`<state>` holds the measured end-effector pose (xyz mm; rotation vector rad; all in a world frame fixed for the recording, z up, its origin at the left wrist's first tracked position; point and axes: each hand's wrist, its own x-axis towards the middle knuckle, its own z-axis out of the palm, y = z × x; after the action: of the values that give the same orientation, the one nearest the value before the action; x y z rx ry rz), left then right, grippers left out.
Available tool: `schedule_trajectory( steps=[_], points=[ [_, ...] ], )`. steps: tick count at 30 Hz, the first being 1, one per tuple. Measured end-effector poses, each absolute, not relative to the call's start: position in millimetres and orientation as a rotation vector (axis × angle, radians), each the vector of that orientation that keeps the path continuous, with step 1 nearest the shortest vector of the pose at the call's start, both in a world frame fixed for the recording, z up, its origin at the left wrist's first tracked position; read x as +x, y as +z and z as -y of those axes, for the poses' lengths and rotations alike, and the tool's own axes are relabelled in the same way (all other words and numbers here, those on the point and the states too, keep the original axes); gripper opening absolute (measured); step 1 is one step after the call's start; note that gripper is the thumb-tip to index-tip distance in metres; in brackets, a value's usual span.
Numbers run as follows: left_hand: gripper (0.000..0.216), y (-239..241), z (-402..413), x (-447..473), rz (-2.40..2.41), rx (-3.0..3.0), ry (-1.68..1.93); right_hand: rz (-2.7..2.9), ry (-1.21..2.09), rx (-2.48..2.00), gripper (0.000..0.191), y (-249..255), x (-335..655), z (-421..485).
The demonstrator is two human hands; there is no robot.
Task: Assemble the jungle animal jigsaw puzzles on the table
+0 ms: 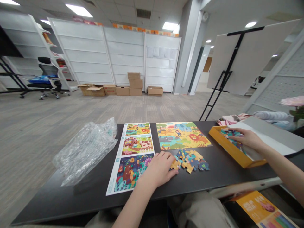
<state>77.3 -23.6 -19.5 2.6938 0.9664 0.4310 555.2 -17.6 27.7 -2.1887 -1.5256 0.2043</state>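
My left hand [159, 168] lies on the black table, fingers slightly curled and thumb apart, at the left edge of a heap of loose jigsaw pieces [193, 161]. Its fingertips reach the nearest yellow pieces. My right hand [248, 139] is inside the yellow box [239, 158] at the right, fingers stretched out over colourful jigsaw pieces [229, 134] there. The palm hides part of the box's contents. Behind the heap lies a flat animal picture [182, 136] with a lion and an elephant. Left of it is a sheet with three pictures [136, 145], partly covered by my left hand.
Crumpled clear plastic [87, 148] lies at the table's left. An orange box lid [266, 209] sits below the table edge at the lower right. Folded cloths [232, 119] are beyond the yellow box. An easel board [239, 57] and cardboard boxes [122, 91] stand farther off.
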Motion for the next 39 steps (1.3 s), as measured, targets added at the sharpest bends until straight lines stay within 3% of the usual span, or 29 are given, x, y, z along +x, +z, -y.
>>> schedule_trajectory(
  steps=[10,20,25,31,39],
  points=[
    [0.034,-19.2,24.5,77.9,-0.975,2.699,0.42,1.414,-0.129,-2.205,0.059,71.4,558.1,31.2],
    [0.041,-20.1,23.8,74.1,-0.995,2.676,0.454,1.44,0.467,-1.667,0.045,74.6,454.8,25.9],
    [0.058,-19.3,23.6,74.1,-1.007,2.586,0.579,1.738,0.605,-1.6,0.058,46.3,375.2,7.0],
    [0.113,-23.1,20.0,71.5,-1.212,2.47,0.71,2.05,0.691,-1.26,0.044,5.1,308.0,-14.9],
    [0.117,-30.1,17.5,68.3,-1.161,2.517,0.599,2.278,0.777,-1.113,0.045,0.5,266.3,-15.7]
  ],
)
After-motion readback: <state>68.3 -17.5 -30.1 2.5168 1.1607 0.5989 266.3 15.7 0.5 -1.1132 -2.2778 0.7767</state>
